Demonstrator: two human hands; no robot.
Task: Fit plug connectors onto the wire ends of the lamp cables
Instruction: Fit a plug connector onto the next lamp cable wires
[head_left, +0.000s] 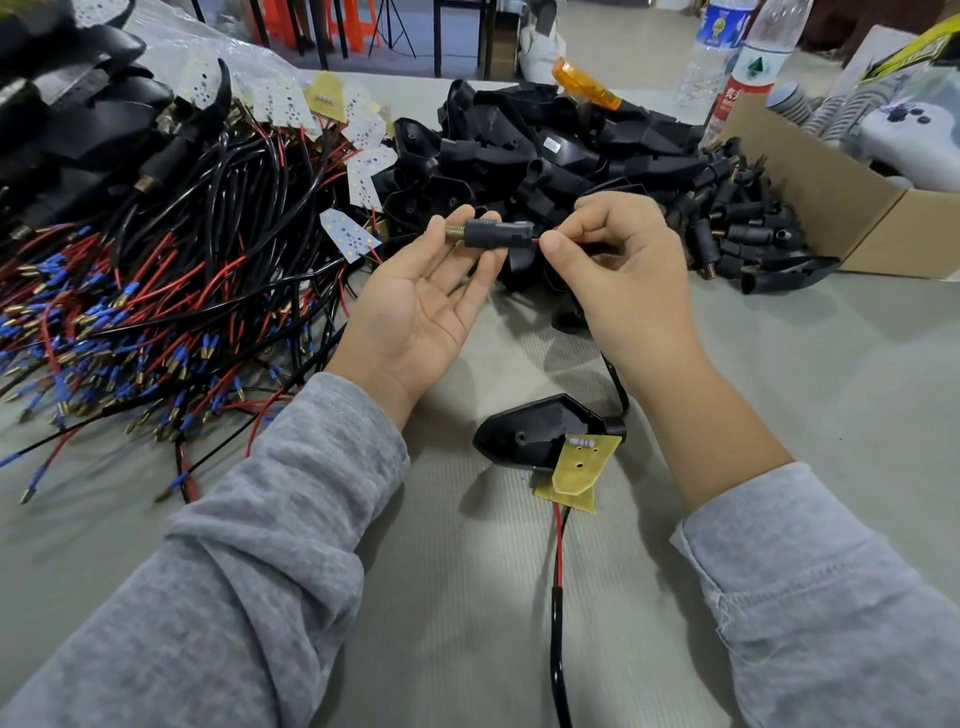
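Two plastic water bottles are standing beside an open cardboard box, far beyond the grip, rightward.

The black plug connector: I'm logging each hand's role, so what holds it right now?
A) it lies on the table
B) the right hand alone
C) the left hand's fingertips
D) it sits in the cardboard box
C: the left hand holds the black plug connector at its fingertips, while the right hand pinches the red wire at its end.
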